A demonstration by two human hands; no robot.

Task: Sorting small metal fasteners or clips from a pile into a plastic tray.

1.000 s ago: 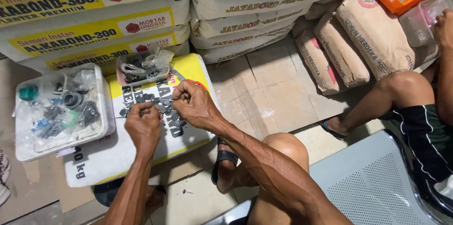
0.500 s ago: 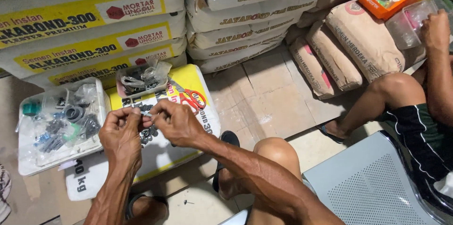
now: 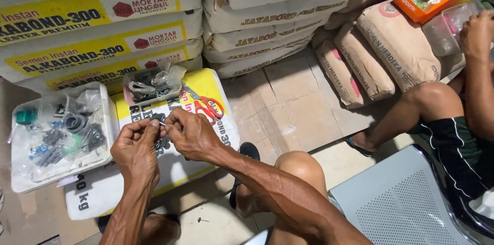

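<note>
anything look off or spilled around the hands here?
Nothing spilled. Left hand and right hand pinch a small part over loose dark hardware lying bare on a white and yellow sack used as a worktop. Red-handled scissors lie beside it, and the clear tray overhangs the sack edge.

tray (image 3: 31,186) left of scissors (image 3: 208,107), on sack (image 3: 206,83)

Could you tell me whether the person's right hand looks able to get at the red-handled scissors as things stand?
Probably yes: the right hand is beside the red-handled scissors, which lie uncovered on the yellow sack. But its fingers are pinching a small part with the left hand.
</note>
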